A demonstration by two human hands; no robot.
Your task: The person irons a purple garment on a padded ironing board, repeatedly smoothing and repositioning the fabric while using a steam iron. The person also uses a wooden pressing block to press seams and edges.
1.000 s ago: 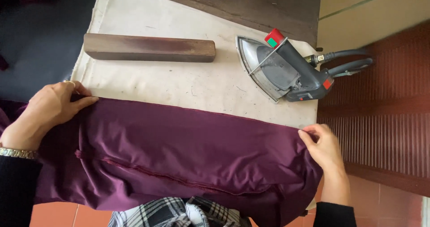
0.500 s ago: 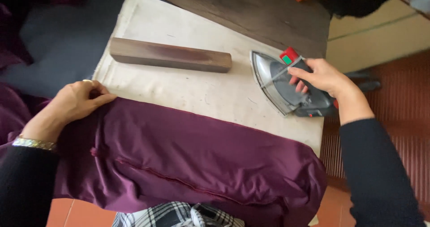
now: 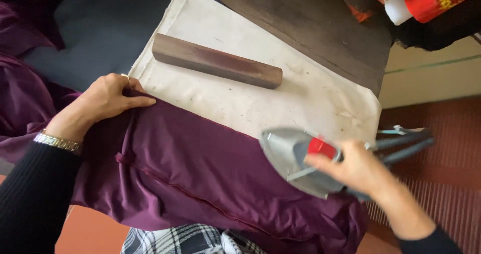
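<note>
right hand [image 3: 362,170] and iron [image 3: 300,159] are blurring, grip unclear | hand is hiding iron's handle | purple cloth [image 3: 210,179] is running off left and bottom edges | bright bundle [image 3: 426,1] is being cut off at top
</note>
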